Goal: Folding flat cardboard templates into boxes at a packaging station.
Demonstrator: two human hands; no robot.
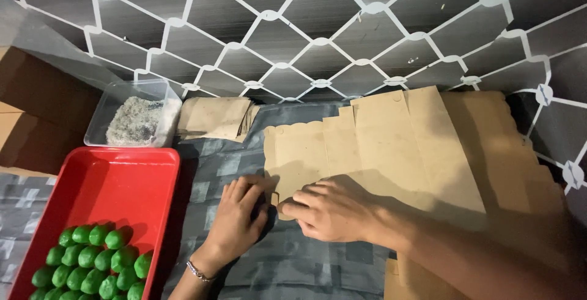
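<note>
Left hand point(237, 219), right hand point(333, 211) — flat, fingertips meeting.

Red tray point(104, 177), green balls point(92, 263), brown paper bags point(379, 147), grey checked cloth point(299, 263).

Both forearms are bare, with no sleeves showing. The left hand point(235, 220) wears a thin silver-coloured chain bracelet point(197, 271) at the wrist. The right hand point(333, 211) carries no ring, watch or band that can be seen.

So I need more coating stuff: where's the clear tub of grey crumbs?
In the head view, the clear tub sits at upper left, just behind the red tray and left of a small stack of brown paper bags.
</note>
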